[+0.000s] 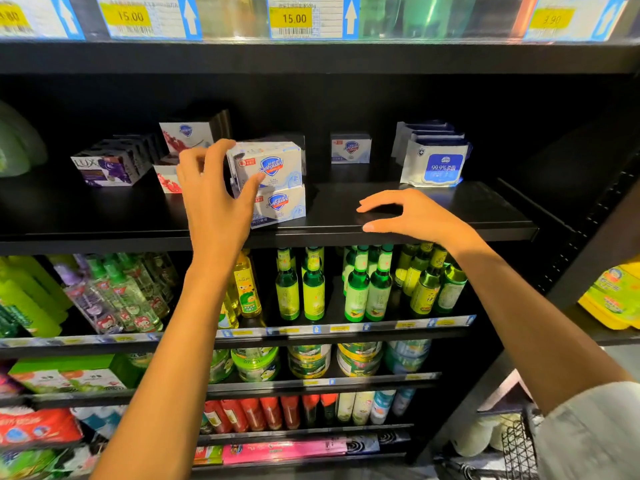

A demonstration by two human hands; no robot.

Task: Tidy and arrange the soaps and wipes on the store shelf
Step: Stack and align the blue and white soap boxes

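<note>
Black shelf (415,206) carries two white soap boxes (268,164) stacked near its front edge. The left hand (211,188) has its grip around the upper box, fingers over the top corner, thumb on the front face. The right hand (412,214) rests released on the shelf edge, holding nothing. One white soap box (350,148) stands farther back, beside a row of wipe packs (434,164).

left hand (214,188) hides red soap box (169,180) | price tags (294,19) cropped
</note>
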